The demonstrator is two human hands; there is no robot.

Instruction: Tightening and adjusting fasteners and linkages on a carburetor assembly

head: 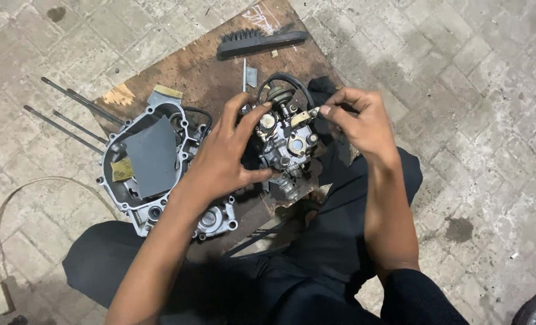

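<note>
My left hand [229,153] is wrapped around the carburetor [285,144] near the middle of the wooden board [201,75], and my right hand [358,123] pinches what looks like a tiny brass piece [302,118] at its 1 o'clock. If my pinch slips, that piece could drop and get lost by the engine cover [153,162] at 9 o'clock.

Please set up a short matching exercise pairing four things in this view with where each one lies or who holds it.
Things:
1. carburetor
2. black brush
3. engine cover
4. long metal rods

Places:
A. on the paving, left of the board
B. at the board's far edge
C. gripped by the left hand, right hand pinching a part on top
D. on the board's left side, grey sheet inside

Pairs: 1-C, 2-B, 3-D, 4-A
</note>
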